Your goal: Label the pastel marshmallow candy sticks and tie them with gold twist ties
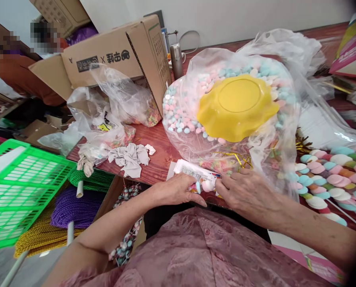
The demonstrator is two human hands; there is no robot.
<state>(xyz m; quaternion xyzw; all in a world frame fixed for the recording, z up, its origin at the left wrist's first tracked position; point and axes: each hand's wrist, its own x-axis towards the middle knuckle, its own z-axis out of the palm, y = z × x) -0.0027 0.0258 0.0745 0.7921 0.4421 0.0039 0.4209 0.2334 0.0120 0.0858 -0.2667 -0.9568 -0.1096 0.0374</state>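
At the table's front edge, my left hand (pixel 178 190) is closed, thumb and fingers around small coloured candy pieces (pixel 195 187). A pale pink-white marshmallow (pixel 208 185) lies between my two hands, against the fingertips of my right hand (pixel 240 191). That hand's fingers are curled in a pinch, and part of what they grip is hidden. Just beyond my left fingers is a white printed packet (pixel 192 169). Behind my right hand, a big clear plastic bag (pixel 180 141) holds many pink, blue and white marshmallows, with a wavy yellow plate (pixel 237 107) upside down on top.
Twisted marshmallow skewers (pixel 333 175) lie at right. A cardboard box (pixel 106 59), candy bags (pixel 120 99) and a grey cloth (pixel 130 157) occupy the left. A green basket (pixel 31 191) and bundled purple cords (pixel 76 207) stand beside the table. A person (pixel 25 75) is behind.
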